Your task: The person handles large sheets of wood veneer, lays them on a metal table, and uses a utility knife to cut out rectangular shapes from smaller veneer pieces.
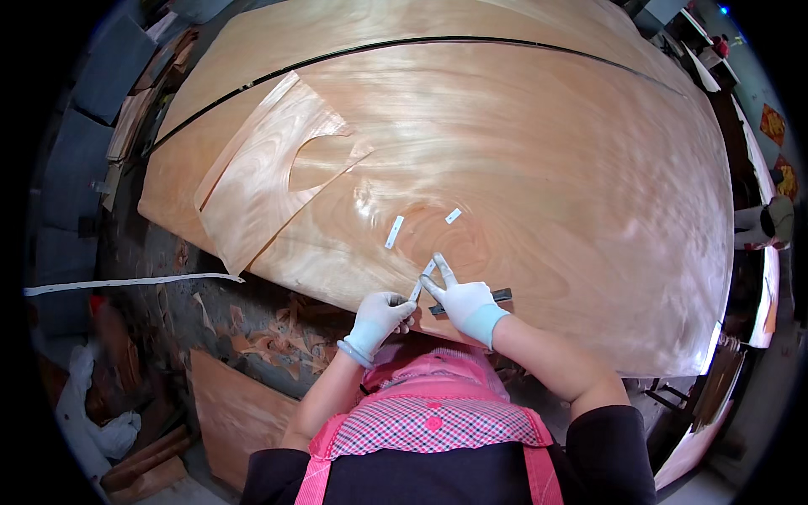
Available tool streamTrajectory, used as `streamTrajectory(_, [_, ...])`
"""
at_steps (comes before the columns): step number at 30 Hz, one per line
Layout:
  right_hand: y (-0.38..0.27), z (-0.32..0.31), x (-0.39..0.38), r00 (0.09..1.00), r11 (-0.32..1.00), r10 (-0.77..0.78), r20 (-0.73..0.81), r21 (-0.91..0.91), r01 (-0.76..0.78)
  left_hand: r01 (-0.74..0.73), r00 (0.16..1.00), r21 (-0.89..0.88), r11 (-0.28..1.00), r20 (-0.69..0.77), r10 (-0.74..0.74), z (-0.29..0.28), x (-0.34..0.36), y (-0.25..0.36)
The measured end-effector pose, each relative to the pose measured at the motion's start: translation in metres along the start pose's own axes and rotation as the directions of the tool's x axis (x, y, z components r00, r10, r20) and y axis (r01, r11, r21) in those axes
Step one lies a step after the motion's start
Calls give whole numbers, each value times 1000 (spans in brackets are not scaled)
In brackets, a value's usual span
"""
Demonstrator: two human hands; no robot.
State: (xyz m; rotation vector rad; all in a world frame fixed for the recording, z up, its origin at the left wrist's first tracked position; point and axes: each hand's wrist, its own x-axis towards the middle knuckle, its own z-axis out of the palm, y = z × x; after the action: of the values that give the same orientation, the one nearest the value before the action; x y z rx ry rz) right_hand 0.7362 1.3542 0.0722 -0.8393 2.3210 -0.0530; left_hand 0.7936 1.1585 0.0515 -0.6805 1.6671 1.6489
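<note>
At the plywood sheet's point(589, 168) near edge, my gloved left hand point(383, 320) pinches the lower end of a white tape strip point(425, 275). My gloved right hand point(463, 299) has two fingers stretched out and apart on that strip. A flat black bar point(501, 295) lies crosswise under the right hand; whether the curled fingers grip it is hidden. Two short white pieces point(394, 231) point(453, 215) lie just beyond my hands. A thin veneer piece point(252, 168) with a curved cutout rests on the sheet at the left.
A long dark line point(379, 40) crosses the far part of the sheet. A white band point(135, 282) extends to the left. Veneer scraps point(269, 341) litter the floor below the edge, beside a leaning board point(231, 412). Stacked boards point(135, 118) stand left; clutter lines the right side.
</note>
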Motion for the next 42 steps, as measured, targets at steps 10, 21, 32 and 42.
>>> streamTrajectory(10, [12,3,-13,993,992,-56,-106,105,67,-263,939,363,894,-115,323,-14,16,56])
streamTrajectory(21, [70,13,-43,926,966,95,-367,260,4,-60,985,42,997,164,53,76,70,61])
streamTrajectory(32, [65,-14,-32,997,995,-71,4,73,71,-202,978,750,629,191,86,9,-5,7])
streamTrajectory(42, [-49,18,32,992,95,65,-110,990,103,-11,978,285,959,-198,70,-129,-74,-126])
